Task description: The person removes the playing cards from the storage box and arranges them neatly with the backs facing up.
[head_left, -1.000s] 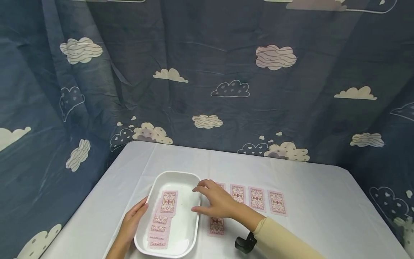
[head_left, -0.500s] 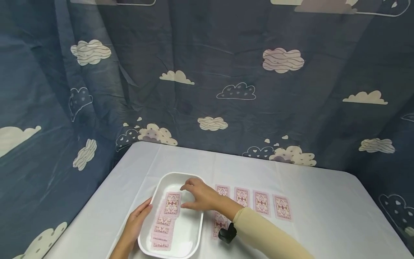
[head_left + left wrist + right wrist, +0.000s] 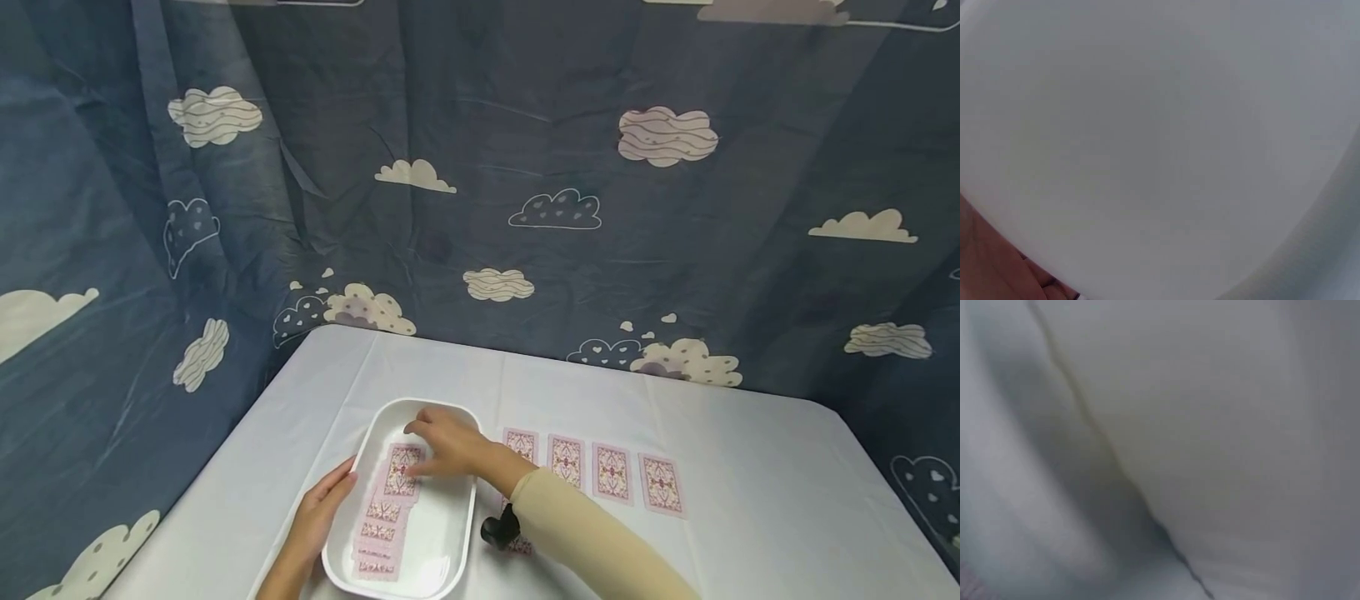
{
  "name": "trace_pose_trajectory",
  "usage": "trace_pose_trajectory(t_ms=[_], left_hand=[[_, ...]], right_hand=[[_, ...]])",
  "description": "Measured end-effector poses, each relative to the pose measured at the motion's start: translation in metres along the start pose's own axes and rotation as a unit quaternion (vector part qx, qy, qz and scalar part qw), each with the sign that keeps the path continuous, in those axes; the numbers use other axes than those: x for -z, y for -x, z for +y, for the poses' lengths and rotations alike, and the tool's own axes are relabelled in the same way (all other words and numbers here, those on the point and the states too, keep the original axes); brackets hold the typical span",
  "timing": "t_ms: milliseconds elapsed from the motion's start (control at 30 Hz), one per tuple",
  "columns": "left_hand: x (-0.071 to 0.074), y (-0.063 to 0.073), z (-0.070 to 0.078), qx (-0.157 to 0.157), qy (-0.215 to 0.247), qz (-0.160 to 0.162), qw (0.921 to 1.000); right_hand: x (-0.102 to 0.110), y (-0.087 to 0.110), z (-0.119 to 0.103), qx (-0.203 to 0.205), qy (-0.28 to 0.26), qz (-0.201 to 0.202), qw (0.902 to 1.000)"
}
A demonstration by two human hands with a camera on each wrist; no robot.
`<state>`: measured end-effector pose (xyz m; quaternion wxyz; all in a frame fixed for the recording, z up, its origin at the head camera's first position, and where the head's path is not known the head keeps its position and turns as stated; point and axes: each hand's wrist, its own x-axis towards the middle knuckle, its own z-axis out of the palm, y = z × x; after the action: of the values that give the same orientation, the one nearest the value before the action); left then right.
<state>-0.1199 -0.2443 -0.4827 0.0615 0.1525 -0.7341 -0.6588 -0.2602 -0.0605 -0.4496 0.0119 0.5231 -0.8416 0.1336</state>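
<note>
A white tray [image 3: 442, 567] stands at the front of the table, holding several overlapping face-down playing cards [image 3: 378, 533]. The uppermost of them, a card with a red-and-white patterned back [image 3: 402, 471], lies toward the tray's far end. My left hand [image 3: 318, 508] grips the tray's left rim. In the left wrist view, part of this hand [image 3: 997, 262] shows beside the tray's pale wall [image 3: 1147, 144]. My right hand [image 3: 453, 446] is over the tray, thumb and fingers spread apart around the uppermost card's upper right, nothing visible between them. The right wrist view is a blurred pale surface.
Right of the tray, a row of face-down playing cards [image 3: 612, 472] lies on the white tablecloth [image 3: 750, 500]. Another card [image 3: 520, 546] is mostly hidden behind my right sleeve [image 3: 592, 533] and a black wrist device [image 3: 500, 529]. A dark cloud-patterned curtain [image 3: 450, 233] hangs behind.
My right hand has moved left, from the tray's right rim to over the uppermost card inside. My left hand has kept its place on the tray. The whole head view has shifted slightly.
</note>
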Motion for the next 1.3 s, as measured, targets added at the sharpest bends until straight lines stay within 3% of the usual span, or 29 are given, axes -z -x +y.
trace_pose_trajectory(t_ms=[233, 367, 800, 1067, 1300], left_hand=[[-0.002, 0.001, -0.001, -0.001, -0.004, -0.001, 1.0], [-0.002, 0.002, -0.002, -0.002, -0.01, -0.004, 0.9999], [-0.001, 0.001, 0.0, -0.014, -0.005, -0.005, 0.9999], [0.0, 0.0, 0.0, -0.018, -0.003, -0.003, 0.9998], [0.0, 0.001, 0.0, -0.015, -0.004, -0.008, 0.9998]], right_hand=[[-0.009, -0.009, -0.007, -0.043, 0.009, -0.046, 0.9979], [-0.016, -0.009, -0.01, -0.06, -0.011, -0.066, 0.996], [-0.013, -0.012, -0.014, -0.1, -0.066, -0.066, 0.9906], [-0.011, -0.011, -0.017, -0.108, -0.047, -0.077, 0.9901], [-0.012, -0.011, -0.018, -0.076, 0.027, -0.081, 0.9934]])
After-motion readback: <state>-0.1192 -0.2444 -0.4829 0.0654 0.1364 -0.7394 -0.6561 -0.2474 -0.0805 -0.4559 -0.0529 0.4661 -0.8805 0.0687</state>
